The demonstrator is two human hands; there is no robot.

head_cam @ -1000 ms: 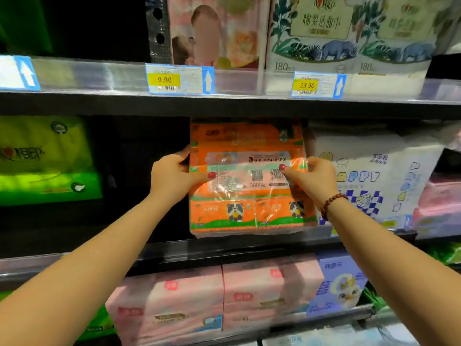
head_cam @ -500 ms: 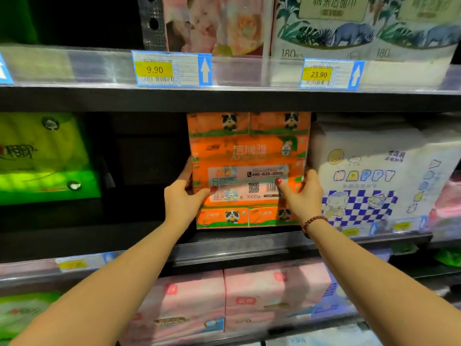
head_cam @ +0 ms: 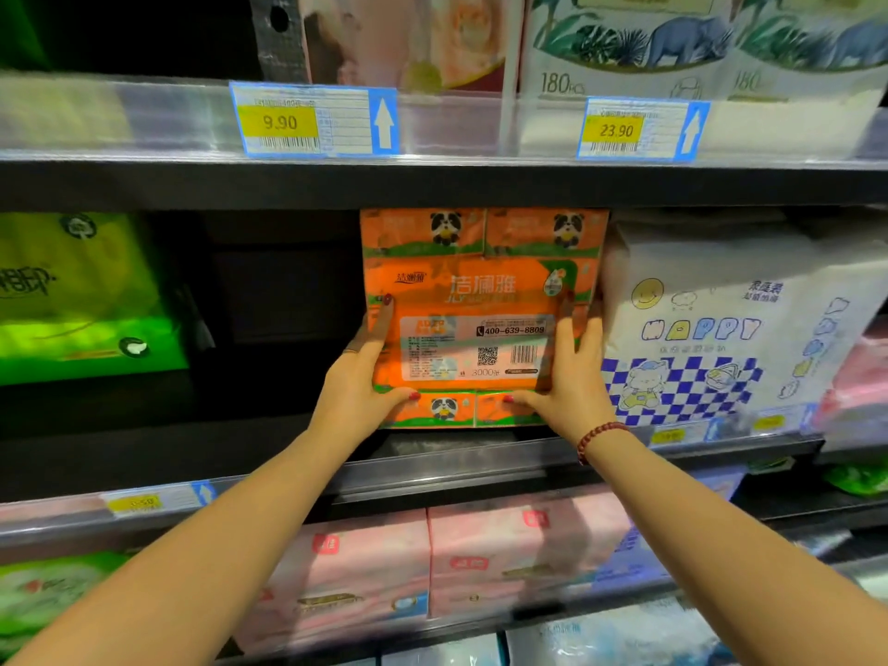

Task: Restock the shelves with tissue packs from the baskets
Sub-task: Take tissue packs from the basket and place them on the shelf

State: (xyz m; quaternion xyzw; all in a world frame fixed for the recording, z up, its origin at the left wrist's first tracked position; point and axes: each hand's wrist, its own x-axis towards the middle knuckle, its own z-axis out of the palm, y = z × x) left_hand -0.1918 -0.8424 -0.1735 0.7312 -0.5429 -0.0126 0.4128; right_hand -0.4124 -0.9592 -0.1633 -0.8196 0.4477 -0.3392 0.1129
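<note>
An orange tissue pack (head_cam: 480, 290) with panda pictures stands upright on the middle shelf (head_cam: 480, 456), its top just under the shelf above. My left hand (head_cam: 358, 384) lies at its lower left corner, index finger straight up along the left edge and thumb across the front. My right hand (head_cam: 564, 377) presses flat on its lower right front, fingers pointing up and thumb along the bottom. The pack's right side touches a white "HAPPY" tissue pack (head_cam: 721, 329).
A dark gap (head_cam: 269, 305) opens left of the orange pack, with a green pack (head_cam: 72, 300) beyond it. Price tags (head_cam: 312, 120) hang on the upper shelf rail under more packs. Pink tissue packs (head_cam: 432, 564) fill the shelf below.
The orange pack has gone from tilted in front of the shelf to upright and deeper on it. My hands shifted from gripping its sides to lying on its front lower corners.
</note>
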